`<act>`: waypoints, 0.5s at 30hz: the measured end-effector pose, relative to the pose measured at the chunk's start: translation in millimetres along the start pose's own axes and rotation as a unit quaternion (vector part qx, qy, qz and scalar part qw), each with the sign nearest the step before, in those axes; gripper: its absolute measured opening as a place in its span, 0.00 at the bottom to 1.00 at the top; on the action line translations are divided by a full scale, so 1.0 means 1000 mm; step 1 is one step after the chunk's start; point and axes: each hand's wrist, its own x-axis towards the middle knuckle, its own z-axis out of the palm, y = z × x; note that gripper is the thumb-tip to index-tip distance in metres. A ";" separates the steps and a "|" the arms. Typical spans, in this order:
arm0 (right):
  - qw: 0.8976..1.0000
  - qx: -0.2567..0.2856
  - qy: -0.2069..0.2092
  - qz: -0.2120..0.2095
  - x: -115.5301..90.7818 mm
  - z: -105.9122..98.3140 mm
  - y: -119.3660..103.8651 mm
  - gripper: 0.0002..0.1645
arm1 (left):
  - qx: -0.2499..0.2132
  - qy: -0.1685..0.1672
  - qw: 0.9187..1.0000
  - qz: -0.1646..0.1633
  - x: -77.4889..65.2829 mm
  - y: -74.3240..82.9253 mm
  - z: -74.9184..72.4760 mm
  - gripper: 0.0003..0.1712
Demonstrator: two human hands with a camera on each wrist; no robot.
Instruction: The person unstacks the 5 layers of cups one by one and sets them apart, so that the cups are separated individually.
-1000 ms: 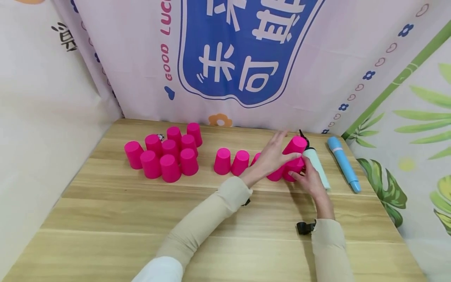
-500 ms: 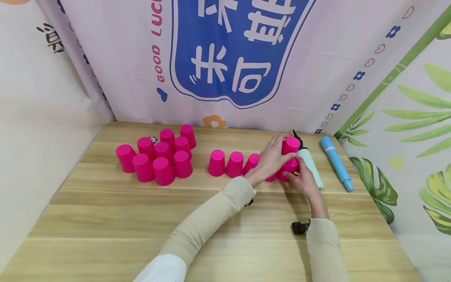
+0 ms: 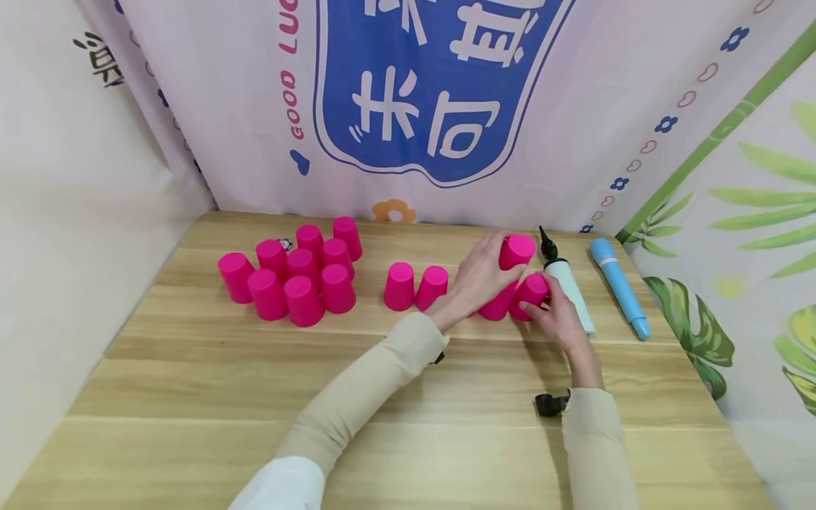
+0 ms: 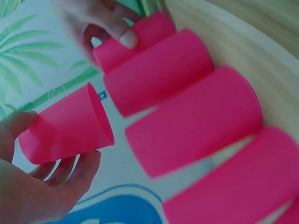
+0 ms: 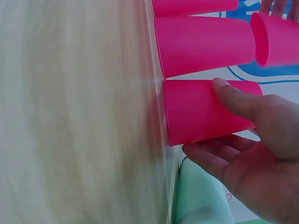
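My left hand (image 3: 479, 278) grips an upside-down pink cup (image 3: 518, 251) by its sides, raised over the right end of a row of matching cups. In the left wrist view, this cup (image 4: 65, 126) has its open rim apart from the row. My right hand (image 3: 562, 320) holds the row's rightmost cup (image 3: 530, 295), thumb on one side and fingers on the other. The right wrist view shows that cup (image 5: 191, 109) mouth down on the table, close beside its neighbour (image 5: 203, 46). My left hand and forearm partly hide the row's middle in the head view.
Several more upside-down pink cups (image 3: 302, 301) are grouped at the left of the wooden table (image 3: 484, 425). Beyond my right hand lie a pale green pump-like cylinder (image 3: 571, 294) with a black nozzle and a blue tube (image 3: 621, 289). A printed cloth (image 3: 255, 170) hangs behind.
The cup in my left hand has shifted left, away from the rightmost cup, which now shows more fully. My right hand keeps its grip there. The head view has shifted slightly.
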 end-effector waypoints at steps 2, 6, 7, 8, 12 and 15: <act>1.000 -0.002 0.000 0.001 0.001 -0.002 -0.001 0.41 | -0.001 0.011 1.000 0.006 -0.003 -0.001 -0.011 0.34; 1.000 -0.009 -0.001 0.010 0.003 -0.007 -0.002 0.42 | -0.015 0.024 1.000 0.012 -0.013 -0.003 -0.031 0.35; 1.000 -0.010 -0.002 0.012 0.002 -0.008 -0.002 0.42 | -0.017 0.027 0.999 0.012 -0.017 -0.004 -0.035 0.35; 1.000 -0.011 -0.002 0.013 0.002 -0.008 -0.002 0.42 | -0.018 0.032 0.999 0.013 -0.020 -0.005 -0.038 0.35; 1.000 -0.010 -0.004 0.009 0.000 -0.005 0.001 0.42 | -0.010 0.053 0.998 0.028 -0.034 -0.012 -0.049 0.34; 1.000 -0.008 -0.003 0.004 0.001 -0.002 0.001 0.42 | 0.004 0.065 0.997 0.035 -0.044 -0.018 -0.059 0.33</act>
